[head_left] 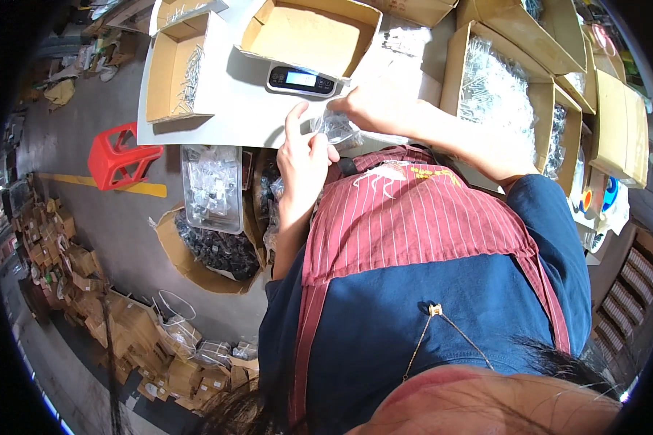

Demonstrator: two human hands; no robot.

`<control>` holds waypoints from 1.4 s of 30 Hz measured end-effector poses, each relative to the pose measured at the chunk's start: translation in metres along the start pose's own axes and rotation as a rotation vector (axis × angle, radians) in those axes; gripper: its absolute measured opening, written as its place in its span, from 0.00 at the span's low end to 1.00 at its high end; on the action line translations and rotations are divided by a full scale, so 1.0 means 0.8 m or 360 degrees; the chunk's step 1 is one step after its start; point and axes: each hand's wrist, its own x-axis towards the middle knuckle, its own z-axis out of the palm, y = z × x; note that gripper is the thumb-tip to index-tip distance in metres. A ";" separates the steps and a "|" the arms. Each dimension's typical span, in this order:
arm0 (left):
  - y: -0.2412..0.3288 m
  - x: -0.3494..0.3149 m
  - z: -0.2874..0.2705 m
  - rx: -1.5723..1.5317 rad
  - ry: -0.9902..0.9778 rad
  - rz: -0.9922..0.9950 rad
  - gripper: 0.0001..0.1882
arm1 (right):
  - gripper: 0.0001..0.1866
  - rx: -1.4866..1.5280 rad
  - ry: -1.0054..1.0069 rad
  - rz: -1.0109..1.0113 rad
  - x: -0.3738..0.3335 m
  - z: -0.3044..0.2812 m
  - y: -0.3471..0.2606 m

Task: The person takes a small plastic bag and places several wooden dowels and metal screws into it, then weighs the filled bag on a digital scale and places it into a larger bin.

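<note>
A crumpled clear plastic bag [339,130] is between my two hands at the table's near edge; its contents cannot be made out. My left hand [302,158] is at the bag's left side, index finger stretched out and the other fingers curled in against the plastic. From the right, my right hand [370,109] pinches the bag's upper part. Just beyond my hands sits a digital scale [301,80] with a lit display. On it rests an open, shallow cardboard tray [308,32], bare inside where it shows.
At the left, a cardboard box [168,76] holds screws. Boxes of bagged hardware [497,87] crowd the right. A red stool [123,157] stands on the floor. Below the table's left edge are a clear bin of small packets [214,192] and a carton of dark parts [218,250].
</note>
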 end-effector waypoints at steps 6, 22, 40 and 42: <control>-0.002 -0.005 0.010 0.0105 -0.0069 0.0062 0.29 | 0.08 -0.0288 -0.0141 -0.0108 -0.009 0.007 -0.012; 0.009 0.000 0.004 0.0014 -0.0060 0.0008 0.28 | 0.09 0.0073 0.0364 -0.0128 -0.018 0.009 0.021; 0.036 -0.032 -0.007 -0.0286 -0.0109 -0.0026 0.27 | 0.08 0.0272 0.0302 -0.0149 -0.026 0.006 -0.001; 0.033 -0.029 -0.009 -0.0292 -0.0062 -0.0068 0.26 | 0.07 0.0462 0.0452 -0.0120 -0.034 -0.010 0.005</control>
